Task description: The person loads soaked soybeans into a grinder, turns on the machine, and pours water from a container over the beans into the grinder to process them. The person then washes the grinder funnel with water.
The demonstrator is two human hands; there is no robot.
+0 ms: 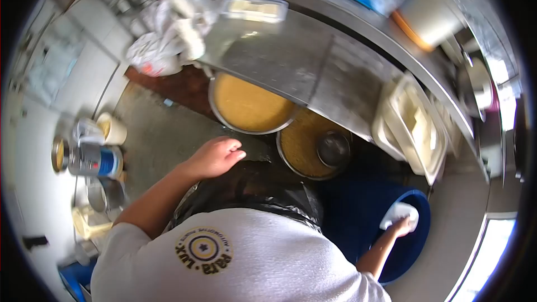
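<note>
My right hand (401, 227) grips a white item (398, 213) inside the mouth of a blue barrel (423, 201). Blur leaves unclear whether that item is a bag, a cloth or a small container. My left hand (215, 157) hangs in front of my body with its fingers curled in, and nothing shows in it. Beyond the left hand is a wide metal bowl (254, 103) of yellow-orange food, partly under the steel table. A second metal bowl (300, 144) of yellow grainy food stands beside it, with a round metal ladle or small bowl (333, 149) resting in it.
A steel table (274, 50) spans the far side, holding a clear tub (255, 9) and stacked white plastic trays (411, 123). White plastic bags (162, 50) hang at its left end. Jars and containers (95, 159) line the left wall. A black plastic apron (246, 193) covers my front.
</note>
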